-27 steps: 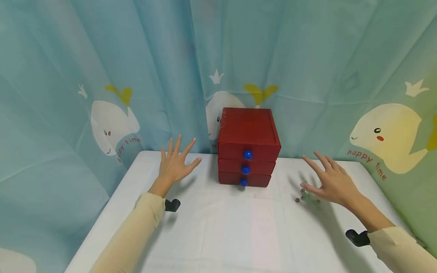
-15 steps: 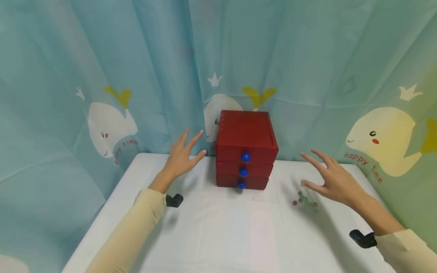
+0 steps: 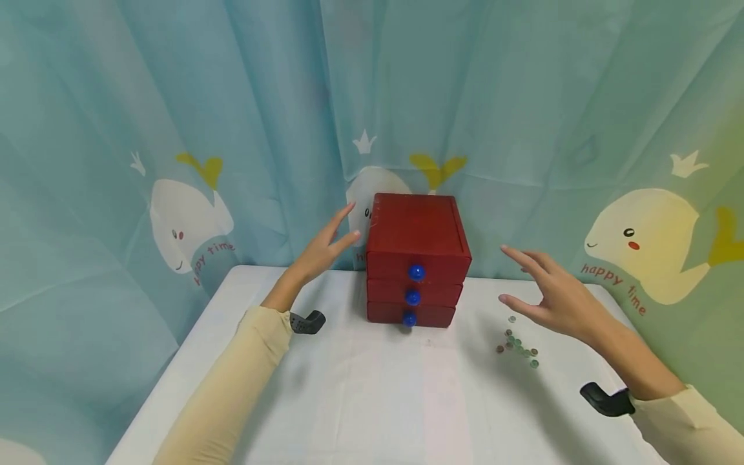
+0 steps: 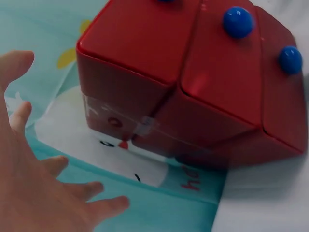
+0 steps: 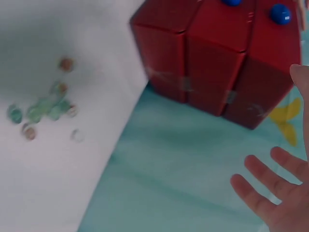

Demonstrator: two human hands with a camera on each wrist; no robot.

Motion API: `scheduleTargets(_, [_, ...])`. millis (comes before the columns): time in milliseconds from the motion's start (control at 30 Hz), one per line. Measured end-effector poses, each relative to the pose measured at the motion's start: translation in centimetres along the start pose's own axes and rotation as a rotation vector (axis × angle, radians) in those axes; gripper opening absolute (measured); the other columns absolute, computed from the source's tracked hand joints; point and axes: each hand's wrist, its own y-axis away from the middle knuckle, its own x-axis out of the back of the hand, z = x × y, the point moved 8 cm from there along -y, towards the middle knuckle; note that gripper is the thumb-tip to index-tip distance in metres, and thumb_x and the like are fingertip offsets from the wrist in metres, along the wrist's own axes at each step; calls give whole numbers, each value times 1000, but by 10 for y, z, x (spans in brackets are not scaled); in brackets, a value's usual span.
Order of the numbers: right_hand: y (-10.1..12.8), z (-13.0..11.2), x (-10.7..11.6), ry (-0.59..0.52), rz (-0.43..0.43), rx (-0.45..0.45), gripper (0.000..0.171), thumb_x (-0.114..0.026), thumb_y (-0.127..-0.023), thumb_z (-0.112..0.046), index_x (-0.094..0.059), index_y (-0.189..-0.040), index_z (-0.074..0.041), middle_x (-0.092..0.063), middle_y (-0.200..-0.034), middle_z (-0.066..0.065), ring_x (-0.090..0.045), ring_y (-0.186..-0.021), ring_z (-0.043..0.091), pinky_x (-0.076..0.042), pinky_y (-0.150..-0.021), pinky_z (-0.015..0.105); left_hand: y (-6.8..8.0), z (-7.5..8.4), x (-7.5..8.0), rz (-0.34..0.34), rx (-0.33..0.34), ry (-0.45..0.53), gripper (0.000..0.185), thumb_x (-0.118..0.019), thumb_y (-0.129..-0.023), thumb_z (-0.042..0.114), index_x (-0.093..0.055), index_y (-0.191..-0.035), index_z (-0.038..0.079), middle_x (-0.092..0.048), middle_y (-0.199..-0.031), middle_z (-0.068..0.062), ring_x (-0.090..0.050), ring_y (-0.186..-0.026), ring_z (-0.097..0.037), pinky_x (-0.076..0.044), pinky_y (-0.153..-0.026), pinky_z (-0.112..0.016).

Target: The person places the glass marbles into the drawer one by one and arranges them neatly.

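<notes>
A red three-drawer box (image 3: 417, 226) with blue round knobs stands at the back of the table, all drawers closed. To its left my left hand (image 3: 316, 257) hovers above the table, fingers extended and apart from the box. The left wrist view shows the spread fingers of that hand (image 4: 43, 188) beside the box's side (image 4: 130, 92). On the other side, my right hand (image 3: 560, 297) is held in the air, fingers spread, holding nothing. Beneath and left of it lie several small green and brown round pieces (image 3: 517, 343), also in the right wrist view as loose pieces (image 5: 46, 108).
The table (image 3: 372, 400) has a white cloth cover. A blue-green curtain (image 3: 279, 129) with printed whales hangs right behind the box and along both sides. Black wrist-worn devices (image 3: 607, 399) jut out from both sleeves.
My left hand has moved right and up, closer to the box, its fingers turning toward it. The right hand has shifted slightly left. The view has tilted a little.
</notes>
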Motion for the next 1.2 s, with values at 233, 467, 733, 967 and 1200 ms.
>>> scheduleTargets(233, [-16, -23, 3, -114, -7, 33, 92, -87, -81, -20, -39, -159, -28, -61, -130, 3, -69, -97, 17, -58, -67, 36, -10, -3, -16, -133, 144, 177, 74, -53, -104, 43, -14, -166, 32, -6, -172, 4, -7, -157, -34, -27, -111, -75])
scheduleTargets(467, [-27, -39, -10, -257, -77, 46, 83, -83, -86, -21, -40, -157, -23, -70, -115, 4, -73, -86, 15, -61, -68, 33, -13, -14, -34, -175, 241, 288, 72, -56, -103, 41, -19, -164, 38, -3, -173, 2, -4, -158, -31, -33, -106, -77])
scheduleTargets(733, [-35, -55, -37, -464, -151, 36, 74, -80, -90, -20, -42, -153, -16, -71, -118, 13, -74, -86, 10, -62, -71, 31, -16, -23, -45, -167, 281, 417, 69, -54, -101, 44, -22, -162, 41, -9, -171, -6, -20, -152, -45, -36, -105, -74])
scheduleTargets(967, [-43, -61, -67, -631, -209, -62, 69, -75, -95, -23, -40, -154, -24, -68, -126, 11, -73, -92, 16, -61, -79, 34, -22, -26, -50, -163, 277, 479, 69, -55, -101, 43, -22, -161, 44, -18, -167, -7, -26, -150, -38, -38, -103, -74])
scheduleTargets(1200, [-51, -69, -89, -806, -236, -122, 65, -73, -97, -20, -41, -154, -27, -67, -128, 16, -75, -91, 25, -63, -73, 43, -23, -26, -50, -153, 293, 547, 67, -51, -102, 38, -21, -162, 40, -9, -169, -5, -13, -153, -45, -35, -104, -77])
